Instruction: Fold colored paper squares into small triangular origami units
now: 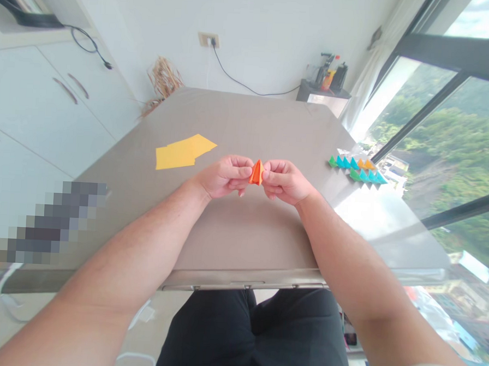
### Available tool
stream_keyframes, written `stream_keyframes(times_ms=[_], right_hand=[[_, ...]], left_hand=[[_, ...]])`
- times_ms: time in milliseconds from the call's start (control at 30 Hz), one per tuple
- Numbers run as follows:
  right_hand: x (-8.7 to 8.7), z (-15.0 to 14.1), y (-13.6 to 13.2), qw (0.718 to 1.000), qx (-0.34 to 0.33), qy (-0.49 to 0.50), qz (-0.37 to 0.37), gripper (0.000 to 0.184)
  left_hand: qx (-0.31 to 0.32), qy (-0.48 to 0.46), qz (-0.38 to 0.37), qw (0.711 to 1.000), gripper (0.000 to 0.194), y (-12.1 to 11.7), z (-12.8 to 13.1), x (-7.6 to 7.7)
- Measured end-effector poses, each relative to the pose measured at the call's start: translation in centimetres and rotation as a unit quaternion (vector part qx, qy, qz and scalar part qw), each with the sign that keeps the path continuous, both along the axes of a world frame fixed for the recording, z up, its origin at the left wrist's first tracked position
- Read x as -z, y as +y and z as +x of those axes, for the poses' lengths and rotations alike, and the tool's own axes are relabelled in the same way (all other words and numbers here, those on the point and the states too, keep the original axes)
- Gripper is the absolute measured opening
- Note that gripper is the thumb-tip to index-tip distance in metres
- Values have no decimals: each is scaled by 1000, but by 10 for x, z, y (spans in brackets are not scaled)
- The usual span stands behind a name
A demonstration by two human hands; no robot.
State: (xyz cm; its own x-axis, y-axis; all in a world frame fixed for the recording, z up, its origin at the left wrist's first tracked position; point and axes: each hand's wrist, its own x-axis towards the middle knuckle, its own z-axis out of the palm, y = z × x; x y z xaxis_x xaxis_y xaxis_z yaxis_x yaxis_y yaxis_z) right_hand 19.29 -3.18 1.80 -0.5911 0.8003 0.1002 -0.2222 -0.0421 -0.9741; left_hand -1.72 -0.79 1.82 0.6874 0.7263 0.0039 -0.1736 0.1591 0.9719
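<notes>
A small folded piece of orange paper (257, 173) is held up above the table between my two hands. Its shape is pointed at the top, with creased layers opening toward the bottom. My left hand (227, 176) pinches its left edge between thumb and fingers. On the opposite edge, my right hand (284, 181) has the same kind of pinch. Sheets of yellow paper (183, 151) lie overlapping on the table to the left. Over on the right, two rows of small folded paper pieces (358, 170) in green, blue and orange stand near the table's edge.
The grey-brown table (248, 117) reaches toward the white wall, with its front edge at my lap. A pixelated dark object (51, 225) lies at the left edge. Behind the table stand a small cabinet (325, 97) with bottles and dried stalks (163, 80). Windows line the right side.
</notes>
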Motion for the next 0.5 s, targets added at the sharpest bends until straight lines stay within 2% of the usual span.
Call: stream_keyframes(times_ms=[100,267,367,500], right_hand=[[1,0,0,1000,-8,-4,8,36],[0,-1,0,1000,18,7,-10,35],[1,-2,1,999,53,5,-10,35],[4,-5,3,990,128,-39,38,38]], left_hand=[[5,-7,1,1000,30,0,1,2],[-3,-28,-3,1000,27,0,2,3],[-35,-14,12,999,27,0,5,2],[-101,36,68,992,29,-1,8,2]])
